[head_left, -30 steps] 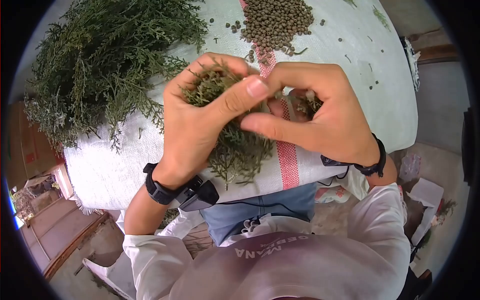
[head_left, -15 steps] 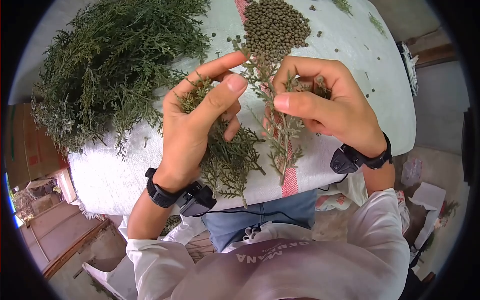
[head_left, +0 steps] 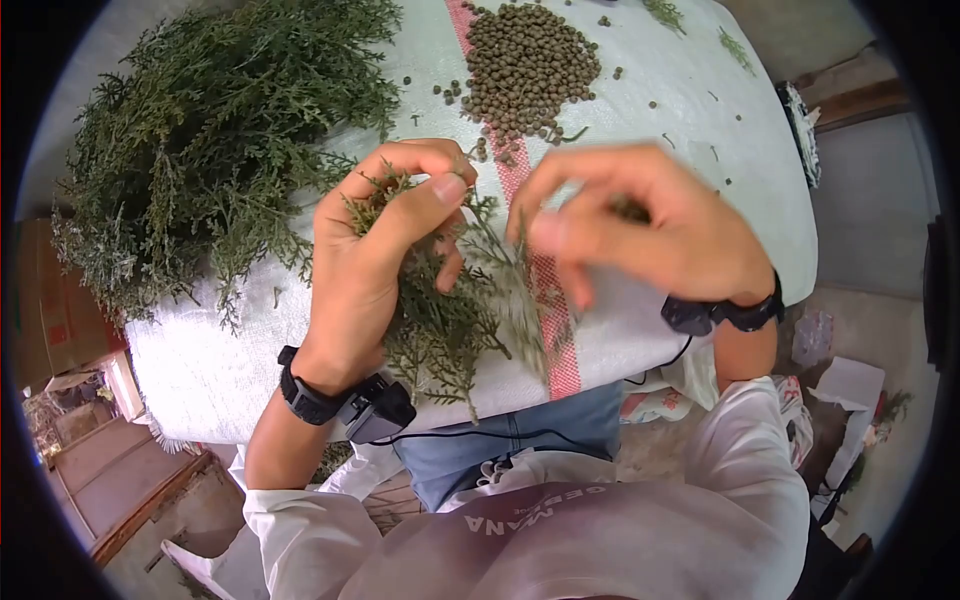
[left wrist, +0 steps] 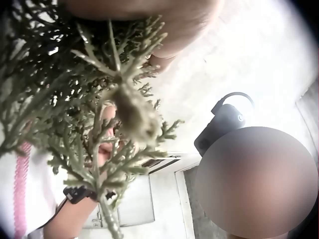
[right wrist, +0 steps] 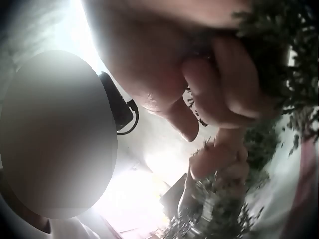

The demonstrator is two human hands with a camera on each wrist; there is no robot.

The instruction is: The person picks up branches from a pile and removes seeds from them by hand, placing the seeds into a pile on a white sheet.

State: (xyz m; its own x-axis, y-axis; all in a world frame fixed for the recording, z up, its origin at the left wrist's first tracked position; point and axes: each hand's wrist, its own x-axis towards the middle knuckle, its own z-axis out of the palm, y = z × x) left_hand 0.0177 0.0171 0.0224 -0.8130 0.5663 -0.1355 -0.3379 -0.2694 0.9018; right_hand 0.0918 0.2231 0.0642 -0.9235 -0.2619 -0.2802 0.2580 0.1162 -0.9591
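Observation:
My left hand [head_left: 375, 240] grips a bunch of green cypress sprigs [head_left: 435, 335], thumb and forefinger pinched together at its top. Some of the bunch hangs below the palm; in the left wrist view a sprig [left wrist: 97, 164] fills the near side. A blurred loose sprig [head_left: 520, 300] hangs between the two hands. My right hand [head_left: 650, 225], blurred, is just right of that sprig with its fingers curled. Small dark cones [head_left: 628, 208] show within its palm, mostly hidden. Beyond the hands lies a heap of round brown cones [head_left: 530, 70] on a white woven sack [head_left: 690, 130].
A large pile of cypress branches [head_left: 230, 150] covers the sack's left side. Stray cones and bits of leaf lie around the heap, and small sprigs [head_left: 738, 48] sit at the far right. A cardboard box [head_left: 70, 300] stands off the left edge.
The right hand has loosened its pinch on the loose sprig and drawn slightly away, and that sprig has swung left toward the left hand's bunch. The left hand has closed its fingertips again.

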